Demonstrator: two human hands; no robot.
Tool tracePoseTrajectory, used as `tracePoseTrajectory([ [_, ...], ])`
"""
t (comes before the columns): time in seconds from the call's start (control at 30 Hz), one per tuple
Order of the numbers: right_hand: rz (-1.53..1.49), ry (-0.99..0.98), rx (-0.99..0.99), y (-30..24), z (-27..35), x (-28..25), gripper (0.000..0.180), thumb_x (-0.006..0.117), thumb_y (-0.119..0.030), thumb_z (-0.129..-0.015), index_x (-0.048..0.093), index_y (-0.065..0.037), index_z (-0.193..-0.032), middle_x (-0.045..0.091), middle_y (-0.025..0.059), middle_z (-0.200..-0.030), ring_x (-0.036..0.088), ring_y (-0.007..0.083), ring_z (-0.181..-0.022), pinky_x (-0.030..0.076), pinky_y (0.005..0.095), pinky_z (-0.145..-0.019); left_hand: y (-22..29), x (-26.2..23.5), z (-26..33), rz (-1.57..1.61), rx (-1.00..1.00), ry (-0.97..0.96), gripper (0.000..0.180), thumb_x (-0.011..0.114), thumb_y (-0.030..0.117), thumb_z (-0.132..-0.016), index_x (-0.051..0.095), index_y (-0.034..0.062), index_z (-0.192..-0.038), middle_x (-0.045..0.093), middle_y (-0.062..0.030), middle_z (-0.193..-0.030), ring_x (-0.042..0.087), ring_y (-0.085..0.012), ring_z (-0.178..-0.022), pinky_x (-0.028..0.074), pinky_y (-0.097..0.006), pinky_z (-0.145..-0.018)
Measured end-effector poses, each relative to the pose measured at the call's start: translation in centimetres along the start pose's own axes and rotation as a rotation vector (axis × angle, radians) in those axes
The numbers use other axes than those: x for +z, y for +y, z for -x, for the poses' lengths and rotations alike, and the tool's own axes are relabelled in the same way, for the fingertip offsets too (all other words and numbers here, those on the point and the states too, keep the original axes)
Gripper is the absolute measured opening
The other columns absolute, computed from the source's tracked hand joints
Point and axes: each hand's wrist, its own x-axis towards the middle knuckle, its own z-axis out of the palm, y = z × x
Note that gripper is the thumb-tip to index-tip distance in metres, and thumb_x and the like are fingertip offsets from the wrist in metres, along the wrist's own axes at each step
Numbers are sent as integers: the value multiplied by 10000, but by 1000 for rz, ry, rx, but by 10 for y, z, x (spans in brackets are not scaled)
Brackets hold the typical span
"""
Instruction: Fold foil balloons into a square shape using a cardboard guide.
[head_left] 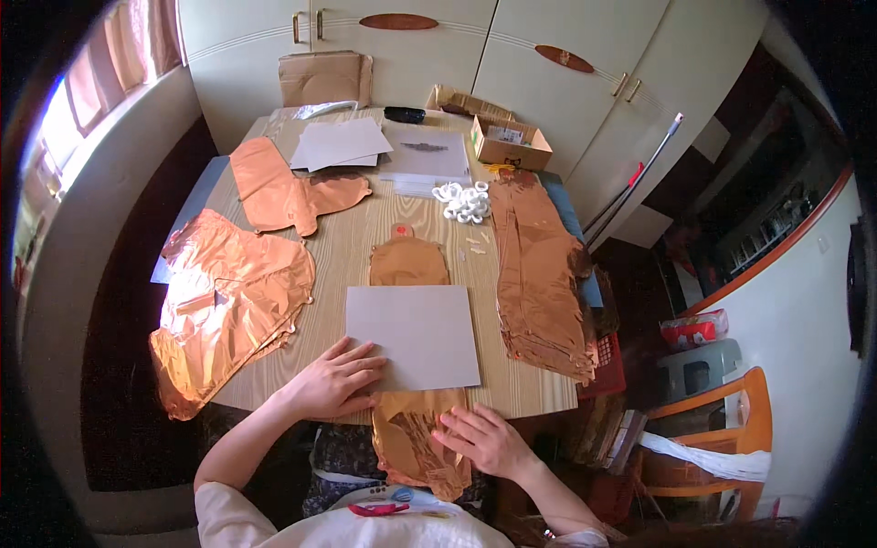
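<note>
A grey card sheet (413,333) lies across the middle of a flat, copper-coloured foil balloon (409,263). The balloon's rounded top with a red spot shows beyond the sheet, and its crumpled lower end hangs over the table's near edge. My left hand (340,379) rests flat at the sheet's lower left corner, fingers spread, with its thumb side by the foil. My right hand (484,441) is open, its fingertips touching the right side of the hanging foil. What lies under the sheet is hidden.
Flat copper foil balloons (242,292) lie on the left of the wooden table (347,247), and a stack (539,274) on the right. Farther back are grey sheets (340,144), white rings (464,203), a clear plastic bag (427,155) and a cardboard box (512,146). An orange chair (754,420) stands right.
</note>
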Motion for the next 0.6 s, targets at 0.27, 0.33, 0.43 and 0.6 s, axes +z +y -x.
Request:
tracePoseTrajectory([
  [0.27, -1, -106, 171, 38, -22, -9, 923, 809, -302, -646, 376, -39, -1417, 384, 127, -1469, 313, 279, -1397, 224, 461, -1165, 4, 1, 2, -60, 19, -20, 613, 595, 545, -857, 546, 61, -1231, 428, -127, -1441, 308, -351, -1396, 195, -577, -1136],
  [0.33, -2, -161, 166, 42, -30, -17, 921, 812, -303, -641, 381, -39, -1412, 384, 126, -1470, 317, 273, -1396, 225, 456, -1166, 10, -2, 6, -86, 31, -13, 686, 580, 585, -847, 523, 62, -1288, 423, -139, -1442, 317, -355, -1390, 200, -567, -1138],
  [0.43, -20, -152, 163, 48, -32, -14, 942, 823, -319, -617, 388, -40, -1405, 389, 127, -1466, 324, 268, -1392, 222, 457, -1168, 17, -6, 12, -93, -24, -20, 744, 574, 611, -836, 501, 52, -1322, 419, -149, -1445, 312, -357, -1392, 201, -563, -1137],
  [0.6, -42, -140, 187, 52, -32, -6, 907, 809, -362, -644, 409, -49, -1395, 395, 120, -1461, 320, 269, -1394, 218, 458, -1169, 21, -3, 14, -112, -50, -43, 833, 589, 649, -800, 475, 36, -1354, 402, -181, -1450, 306, -360, -1395, 212, -553, -1133],
])
